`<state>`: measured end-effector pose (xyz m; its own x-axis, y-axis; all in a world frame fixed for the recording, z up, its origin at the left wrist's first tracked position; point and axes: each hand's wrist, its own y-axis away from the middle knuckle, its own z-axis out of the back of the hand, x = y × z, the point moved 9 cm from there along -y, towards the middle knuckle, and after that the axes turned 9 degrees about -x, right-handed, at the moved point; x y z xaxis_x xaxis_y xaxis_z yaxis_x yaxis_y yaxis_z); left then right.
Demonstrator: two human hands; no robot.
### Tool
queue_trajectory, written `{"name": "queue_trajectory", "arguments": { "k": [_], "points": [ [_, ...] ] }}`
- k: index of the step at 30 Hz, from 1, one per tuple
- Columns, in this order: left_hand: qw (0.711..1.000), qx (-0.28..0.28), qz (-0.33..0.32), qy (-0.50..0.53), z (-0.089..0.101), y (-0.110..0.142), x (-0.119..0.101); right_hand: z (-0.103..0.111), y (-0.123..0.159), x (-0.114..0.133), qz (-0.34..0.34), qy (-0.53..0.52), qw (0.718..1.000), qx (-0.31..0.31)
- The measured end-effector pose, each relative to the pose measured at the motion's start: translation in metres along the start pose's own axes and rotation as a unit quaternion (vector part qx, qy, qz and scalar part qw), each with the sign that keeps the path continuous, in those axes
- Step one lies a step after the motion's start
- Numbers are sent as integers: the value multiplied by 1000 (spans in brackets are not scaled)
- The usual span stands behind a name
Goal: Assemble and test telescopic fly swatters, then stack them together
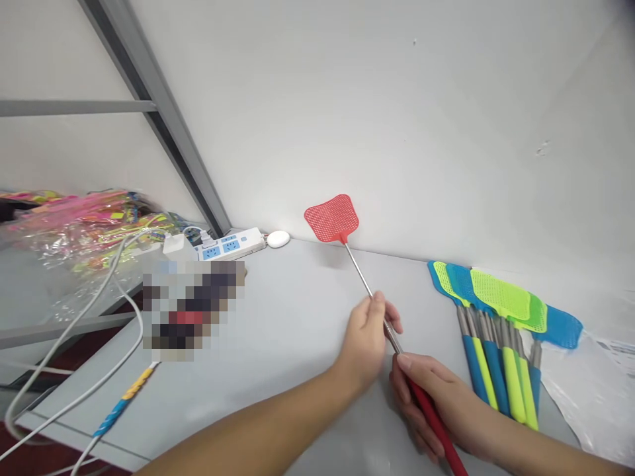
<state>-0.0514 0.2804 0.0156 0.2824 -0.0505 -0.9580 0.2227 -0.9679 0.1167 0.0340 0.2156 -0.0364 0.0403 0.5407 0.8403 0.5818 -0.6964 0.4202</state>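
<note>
Fingers (pixel 380 305) of the left hand (pixel 364 340) are pinched together on the thin metal shaft of the red fly swatter (pixel 331 219), partway up its telescopic rod. The right hand (pixel 436 396) is wrapped shut around the red handle lower down, thumb lying along it. Between the two grips the swatter slants up and away over the grey bench (pixel 278 317), its mesh head raised close to the white wall (pixel 397 119).

It looks a light thing, by my judgement: a slim steel rod that slides in sections, stiff enough along its length but easy to bend if pressed sideways, and smooth, so a pinch could slip. The plastic head is thin and springy. The handle gives the surest hold; the rod is best taken near a joint.

To the right a row of blue and yellow-green swatters (pixel 501 330) lies on the bench beside a clear plastic bag (pixel 585 390). To the left are a power strip (pixel 231 244), white cables (pixel 99 311) and a heap of packaged bright items (pixel 74 225).
</note>
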Motion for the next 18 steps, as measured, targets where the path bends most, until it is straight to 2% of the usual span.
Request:
{"name": "queue_trajectory", "arguments": {
  "k": [3,8,13,15,18],
  "points": [
    [999,49,21,-5,-8,9,2,0,-2,2,-5,-7,1000,0],
    [998,2,-58,-18,8,4,-24,-3,-6,19,32,15,999,28],
    [993,2,-121,10,13,-3,-50,-2,-4,20,59,24,998,24],
    [986,-19,-160,32,24,-12,-65,-6,1,15,52,20,998,30],
    [966,-91,-224,96,53,-27,-92,-14,9,6,27,26,998,48]
  ]
}}
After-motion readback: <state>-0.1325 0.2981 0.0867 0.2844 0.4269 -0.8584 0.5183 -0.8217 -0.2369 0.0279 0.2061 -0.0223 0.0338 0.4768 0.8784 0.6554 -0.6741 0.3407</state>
